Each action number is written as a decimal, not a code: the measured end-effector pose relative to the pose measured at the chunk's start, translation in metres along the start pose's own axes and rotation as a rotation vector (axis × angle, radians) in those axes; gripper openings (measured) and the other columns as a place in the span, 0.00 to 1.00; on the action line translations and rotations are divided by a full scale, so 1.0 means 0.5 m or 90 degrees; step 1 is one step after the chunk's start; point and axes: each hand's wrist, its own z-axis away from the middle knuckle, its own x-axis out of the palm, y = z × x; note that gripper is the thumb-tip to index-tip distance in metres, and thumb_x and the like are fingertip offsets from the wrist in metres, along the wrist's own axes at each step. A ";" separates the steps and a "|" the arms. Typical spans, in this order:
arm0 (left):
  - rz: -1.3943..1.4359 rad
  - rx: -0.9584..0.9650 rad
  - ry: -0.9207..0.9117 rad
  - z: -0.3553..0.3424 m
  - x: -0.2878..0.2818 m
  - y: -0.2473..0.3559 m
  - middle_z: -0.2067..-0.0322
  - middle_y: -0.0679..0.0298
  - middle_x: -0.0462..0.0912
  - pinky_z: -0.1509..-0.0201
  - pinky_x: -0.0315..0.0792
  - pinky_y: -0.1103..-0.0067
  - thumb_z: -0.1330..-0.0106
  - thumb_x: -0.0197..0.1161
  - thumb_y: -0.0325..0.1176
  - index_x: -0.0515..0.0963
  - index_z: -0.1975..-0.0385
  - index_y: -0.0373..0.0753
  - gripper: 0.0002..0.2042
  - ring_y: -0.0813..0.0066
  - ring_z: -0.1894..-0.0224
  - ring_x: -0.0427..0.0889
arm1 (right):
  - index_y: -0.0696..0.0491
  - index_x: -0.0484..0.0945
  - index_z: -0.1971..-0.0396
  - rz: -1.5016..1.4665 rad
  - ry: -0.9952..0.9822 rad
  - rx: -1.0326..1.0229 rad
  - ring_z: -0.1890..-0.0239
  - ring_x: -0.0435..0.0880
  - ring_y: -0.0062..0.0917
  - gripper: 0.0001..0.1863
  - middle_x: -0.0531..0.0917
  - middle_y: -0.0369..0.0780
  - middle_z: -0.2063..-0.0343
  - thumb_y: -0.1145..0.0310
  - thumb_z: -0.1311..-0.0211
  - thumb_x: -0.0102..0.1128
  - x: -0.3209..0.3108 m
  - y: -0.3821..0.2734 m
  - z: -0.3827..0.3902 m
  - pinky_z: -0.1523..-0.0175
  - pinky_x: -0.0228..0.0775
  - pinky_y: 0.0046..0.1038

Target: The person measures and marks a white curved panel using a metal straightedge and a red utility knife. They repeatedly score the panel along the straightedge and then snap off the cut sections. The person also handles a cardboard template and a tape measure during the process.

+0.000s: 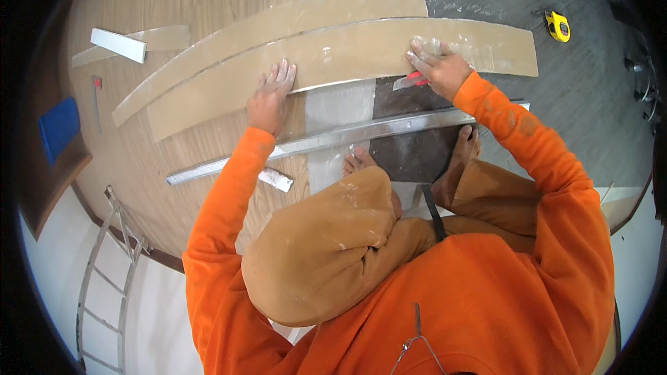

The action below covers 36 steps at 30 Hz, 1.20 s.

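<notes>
Two long strips of tan, paper-faced board, probably plasterboard, lie side by side across the floor. The nearer strip (347, 48) lies closest to me; the farther strip (278, 19) is just beyond it. My left hand (271, 97) rests with outstretched fingers on the front edge of the nearer strip, left of its middle. Farther right, my right hand (445, 71) is closed around a red utility knife (411, 82), its fingers over the same edge. White dust coats the fingers. Between my feet and the boards lies a long metal bar (347, 136).
A yellow tape measure (557, 26) lies at the far right. At left are a white offcut (119, 45), a thin tan offcut (167, 38) and a blue object (59, 130). A small white piece (276, 180) sits by my knee. A ladder (125, 264) stands lower left.
</notes>
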 end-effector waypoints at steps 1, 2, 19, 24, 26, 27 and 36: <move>0.007 -0.001 -0.001 0.004 0.002 -0.002 0.33 0.58 0.75 0.30 0.70 0.58 0.40 0.58 0.17 0.74 0.34 0.45 0.31 0.55 0.32 0.74 | 0.53 0.70 0.33 -0.006 -0.009 0.004 0.51 0.88 0.43 0.30 0.67 0.49 0.28 0.72 0.37 0.55 -0.004 -0.002 -0.001 0.32 0.66 0.59; 0.015 -0.003 -0.001 0.008 0.003 -0.005 0.33 0.58 0.75 0.29 0.70 0.58 0.41 0.58 0.17 0.74 0.33 0.45 0.32 0.55 0.31 0.74 | 0.53 0.70 0.33 -0.006 -0.004 0.001 0.51 0.88 0.43 0.30 0.68 0.48 0.28 0.72 0.37 0.55 0.001 -0.004 0.000 0.32 0.66 0.58; 0.029 -0.005 -0.068 0.003 0.024 -0.024 0.30 0.58 0.70 0.26 0.67 0.59 0.41 0.57 0.19 0.71 0.30 0.49 0.35 0.55 0.29 0.71 | 0.50 0.71 0.33 -0.009 -0.060 0.039 0.50 0.88 0.43 0.33 0.68 0.44 0.27 0.72 0.42 0.63 -0.004 -0.002 -0.011 0.32 0.69 0.53; 0.022 -0.002 -0.073 0.006 0.033 -0.024 0.30 0.58 0.70 0.26 0.67 0.62 0.37 0.56 0.21 0.70 0.30 0.51 0.32 0.55 0.29 0.71 | 0.46 0.72 0.33 -0.016 -0.003 0.023 0.49 0.87 0.39 0.35 0.72 0.40 0.30 0.68 0.44 0.68 0.012 0.001 0.002 0.33 0.71 0.47; 0.039 -0.009 -0.039 0.027 0.044 -0.014 0.29 0.59 0.71 0.26 0.67 0.62 0.37 0.56 0.21 0.70 0.30 0.51 0.33 0.57 0.29 0.70 | 0.45 0.72 0.32 -0.023 0.033 0.010 0.48 0.87 0.38 0.35 0.71 0.40 0.29 0.67 0.44 0.69 0.028 -0.001 0.007 0.34 0.72 0.46; 0.030 -0.014 -0.012 0.020 0.044 -0.021 0.29 0.59 0.71 0.26 0.67 0.62 0.38 0.56 0.21 0.70 0.30 0.51 0.33 0.57 0.28 0.70 | 0.45 0.71 0.32 -0.038 0.075 0.000 0.46 0.86 0.39 0.35 0.67 0.40 0.26 0.67 0.43 0.68 0.043 0.013 0.012 0.34 0.72 0.46; -0.067 -0.057 0.081 0.067 0.018 -0.061 0.29 0.59 0.70 0.25 0.64 0.60 0.33 0.55 0.26 0.69 0.30 0.47 0.29 0.54 0.29 0.70 | 0.47 0.79 0.40 -0.062 0.166 -0.030 0.53 0.88 0.41 0.34 0.81 0.41 0.37 0.68 0.52 0.75 0.020 0.024 0.006 0.41 0.78 0.41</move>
